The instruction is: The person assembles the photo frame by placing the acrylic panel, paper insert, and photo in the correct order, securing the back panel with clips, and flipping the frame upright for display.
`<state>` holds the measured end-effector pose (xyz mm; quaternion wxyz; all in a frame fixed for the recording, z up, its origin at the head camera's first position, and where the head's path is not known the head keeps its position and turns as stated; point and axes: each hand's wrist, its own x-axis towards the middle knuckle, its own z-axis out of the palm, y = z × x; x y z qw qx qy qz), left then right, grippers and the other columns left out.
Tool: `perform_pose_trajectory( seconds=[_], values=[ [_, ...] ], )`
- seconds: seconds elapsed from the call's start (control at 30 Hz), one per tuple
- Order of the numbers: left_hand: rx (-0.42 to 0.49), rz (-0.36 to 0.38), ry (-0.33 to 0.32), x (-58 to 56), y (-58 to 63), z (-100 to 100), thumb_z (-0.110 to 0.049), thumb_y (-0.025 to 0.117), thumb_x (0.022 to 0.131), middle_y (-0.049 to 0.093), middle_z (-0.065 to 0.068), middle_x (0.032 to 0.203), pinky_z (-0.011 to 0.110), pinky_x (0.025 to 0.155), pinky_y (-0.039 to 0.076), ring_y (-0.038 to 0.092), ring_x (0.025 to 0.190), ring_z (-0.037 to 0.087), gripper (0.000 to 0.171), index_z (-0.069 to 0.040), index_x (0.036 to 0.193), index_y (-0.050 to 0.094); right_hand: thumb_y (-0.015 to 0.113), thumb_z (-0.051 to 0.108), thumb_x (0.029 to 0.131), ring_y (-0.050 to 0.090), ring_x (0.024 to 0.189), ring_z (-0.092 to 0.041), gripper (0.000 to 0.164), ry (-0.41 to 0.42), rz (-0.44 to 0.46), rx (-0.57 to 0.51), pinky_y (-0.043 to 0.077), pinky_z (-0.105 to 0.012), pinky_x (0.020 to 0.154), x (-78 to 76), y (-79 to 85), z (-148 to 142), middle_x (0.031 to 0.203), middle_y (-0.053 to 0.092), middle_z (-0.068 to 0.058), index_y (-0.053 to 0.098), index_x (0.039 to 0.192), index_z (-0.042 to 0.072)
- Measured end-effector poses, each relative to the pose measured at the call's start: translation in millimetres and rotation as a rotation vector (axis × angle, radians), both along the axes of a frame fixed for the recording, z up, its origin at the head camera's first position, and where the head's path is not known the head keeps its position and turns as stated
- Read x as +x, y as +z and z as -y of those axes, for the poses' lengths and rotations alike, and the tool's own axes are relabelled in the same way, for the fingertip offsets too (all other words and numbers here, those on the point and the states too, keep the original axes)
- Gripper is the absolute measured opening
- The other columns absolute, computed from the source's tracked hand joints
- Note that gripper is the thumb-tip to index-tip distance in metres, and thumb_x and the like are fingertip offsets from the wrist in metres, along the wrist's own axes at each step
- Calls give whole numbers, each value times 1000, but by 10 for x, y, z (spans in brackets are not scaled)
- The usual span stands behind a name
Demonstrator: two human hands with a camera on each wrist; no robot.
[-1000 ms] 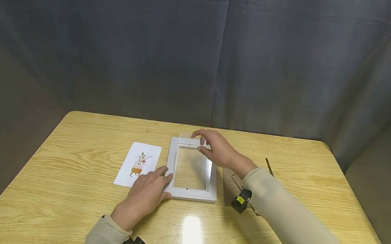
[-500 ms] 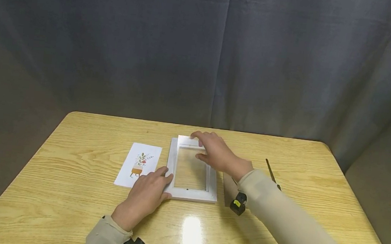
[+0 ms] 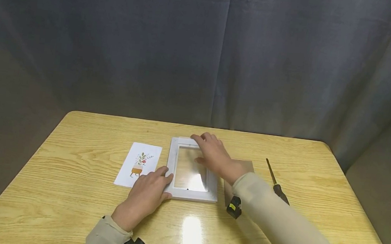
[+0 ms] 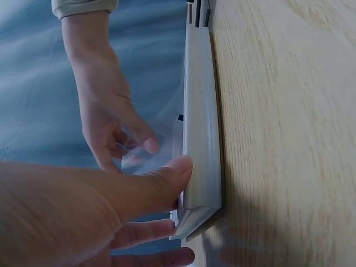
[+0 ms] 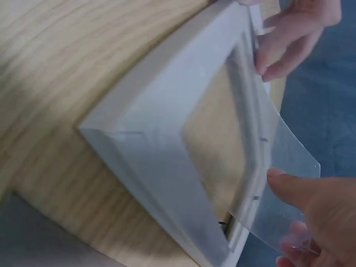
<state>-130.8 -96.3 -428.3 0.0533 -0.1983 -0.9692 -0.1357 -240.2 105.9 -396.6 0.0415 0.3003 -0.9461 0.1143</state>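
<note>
A white picture frame (image 3: 212, 186) lies on the table, its middle opening showing the wood beneath. My left hand (image 3: 148, 191) holds the frame's near left corner, thumb on the near edge and fingers along the left side. Over the far end, my right hand (image 3: 214, 151) pinches a clear plastic sheet (image 5: 286, 161) between thumb and fingers. In the right wrist view the sheet is tilted and slightly bowed, its far part reaching down to the frame's inner ledge. The left wrist view shows my left thumb (image 4: 175, 169) pressing against the white frame edge.
A white card (image 3: 125, 170) with a potted-plant picture lies left of the frame. To its right is a brown backing board (image 3: 246, 165), partly under my right forearm. Farther right rests a dark-handled screwdriver (image 3: 280, 192). A grey curtain (image 3: 202, 56) hangs behind the table.
My right hand has shifted slightly toward me with the clear sheet, whose far edge now sits lower over the frame. More of the screwdriver and board shows. My left hand has stayed put.
</note>
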Motion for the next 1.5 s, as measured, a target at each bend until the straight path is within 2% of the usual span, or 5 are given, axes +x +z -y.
perform_pose_trajectory(
  seconds=[0.23, 0.47, 0.67, 1.13, 1.5],
  values=[
    [-4, 6, 6, 5, 0, -14, -33, 74, 73, 55, 15, 130, 43, 70, 51, 62, 95, 32, 57, -3, 120, 66, 75, 17, 76, 46, 96, -23, 71, -23, 20, -1, 42, -34, 81, -12, -131, 9, 114, 51, -10, 46, 140, 12],
    [-8, -3, 7, 9, -7, -14, -34, 74, 73, 55, 15, 129, 44, 69, 51, 62, 95, 32, 57, -4, 120, 66, 74, 23, 79, 44, 99, -20, 71, -64, 40, 57, 40, -32, 83, 4, -149, 43, 114, 50, -6, 43, 142, 14],
    [-14, 11, 12, 2, -11, -26, -34, 74, 74, 54, 15, 131, 44, 70, 50, 62, 96, 32, 57, -5, 121, 65, 72, 24, 80, 44, 100, -23, 72, -48, 37, 98, 41, -33, 84, -11, -162, 53, 116, 50, -10, 41, 144, 11],
    [-12, 4, 6, 3, 7, -38, -34, 73, 74, 54, 15, 131, 44, 70, 50, 62, 95, 32, 56, -4, 121, 65, 68, 28, 84, 42, 118, -30, 70, -67, 128, 131, 40, -40, 96, -30, -157, 94, 129, 47, -16, 40, 146, 12],
    [-6, -5, 6, -1, -1, -37, -34, 74, 73, 55, 15, 130, 44, 71, 50, 62, 95, 32, 57, -3, 121, 65, 61, 39, 87, 34, 133, -32, 72, -46, 187, 141, 28, -41, 109, -29, -189, 86, 144, 39, -18, 33, 149, 14]
  ],
)
